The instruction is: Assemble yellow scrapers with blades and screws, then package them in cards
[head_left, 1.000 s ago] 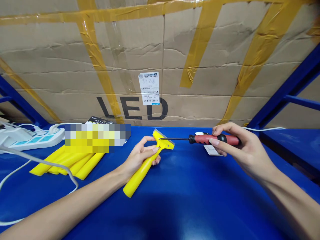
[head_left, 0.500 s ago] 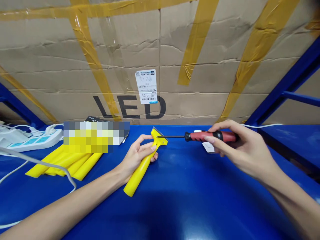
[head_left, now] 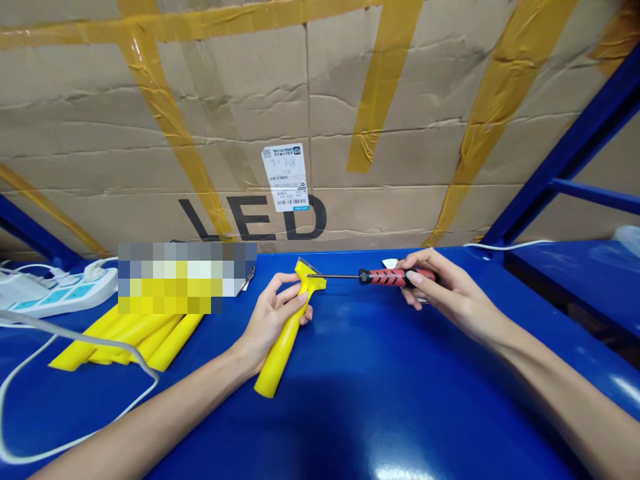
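My left hand point(head_left: 280, 310) is closed around the neck of a yellow scraper point(head_left: 283, 350), whose handle slants down toward me. A thin blade edge shows along the top of its head. In my right hand point(head_left: 450, 287) is a screwdriver point(head_left: 387, 277) with a red and black handle, held level between thumb and fingers. Its dark shaft points left, and the tip meets the scraper's head, at what looks like a screw spot. Whether the tip sits in a screw slot is too small to tell. A small white packet point(head_left: 393, 264) lies partly hidden behind my right hand.
Several yellow scrapers point(head_left: 145, 337) lie piled at the left, their upper part blurred out. A white power strip point(head_left: 75, 297) and a loose grey-white cable point(head_left: 75, 337) are farther left. Behind the blue surface point(head_left: 350, 400) stands a taped cardboard box point(head_left: 260, 100). Blue frame posts point(head_left: 565, 147) rise at the sides.
The screwdriver handle has turned about its axis, and my right fingers have shifted their grip along it, covering more of the packet. The scraper stays in my left hand. The view has shifted slightly.
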`<state>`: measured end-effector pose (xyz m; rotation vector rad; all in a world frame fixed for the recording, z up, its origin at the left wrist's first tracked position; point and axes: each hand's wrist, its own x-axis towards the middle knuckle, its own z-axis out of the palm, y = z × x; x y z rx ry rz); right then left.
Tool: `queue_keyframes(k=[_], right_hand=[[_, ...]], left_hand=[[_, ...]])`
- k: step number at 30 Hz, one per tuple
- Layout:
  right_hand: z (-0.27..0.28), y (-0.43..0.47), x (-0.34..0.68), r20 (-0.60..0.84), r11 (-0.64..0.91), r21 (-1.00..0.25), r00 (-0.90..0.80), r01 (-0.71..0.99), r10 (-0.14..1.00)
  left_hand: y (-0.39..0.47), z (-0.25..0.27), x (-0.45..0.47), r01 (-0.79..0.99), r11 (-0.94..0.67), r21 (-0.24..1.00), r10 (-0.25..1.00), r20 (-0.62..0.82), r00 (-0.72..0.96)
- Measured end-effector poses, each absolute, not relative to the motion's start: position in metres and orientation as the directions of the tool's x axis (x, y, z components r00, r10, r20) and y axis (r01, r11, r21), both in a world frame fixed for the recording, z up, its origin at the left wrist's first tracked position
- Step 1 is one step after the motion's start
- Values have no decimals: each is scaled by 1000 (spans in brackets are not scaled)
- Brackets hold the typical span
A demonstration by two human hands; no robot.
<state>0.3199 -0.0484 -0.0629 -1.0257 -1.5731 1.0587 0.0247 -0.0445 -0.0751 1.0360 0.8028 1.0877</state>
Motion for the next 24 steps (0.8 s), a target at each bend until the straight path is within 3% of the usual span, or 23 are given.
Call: queue_keyframes(k=[5, 10, 16, 20, 24], right_hand=[[-62, -48, 312, 269, 289, -944, -137, 157, 953], [-61, -53, 301, 274, 255, -929, 36, 269, 961], [-53, -58, 306, 219, 222, -975, -148, 5, 965], [-52, -58, 305, 271, 289, -944, -123, 159, 955], [-53, -59, 299, 242, 223, -930, 31, 293, 970]], left_hand=[[-43, -75, 26, -326, 121, 938, 968, -38, 250], [-43, -78, 25, -323, 117, 939, 966, -33, 255], [-41, -81, 22, -347, 117, 931, 971, -33, 237], [-42, -80, 23, -353, 118, 928, 971, -33, 238], [-41, -80, 23, -355, 128, 926, 966, -36, 255]])
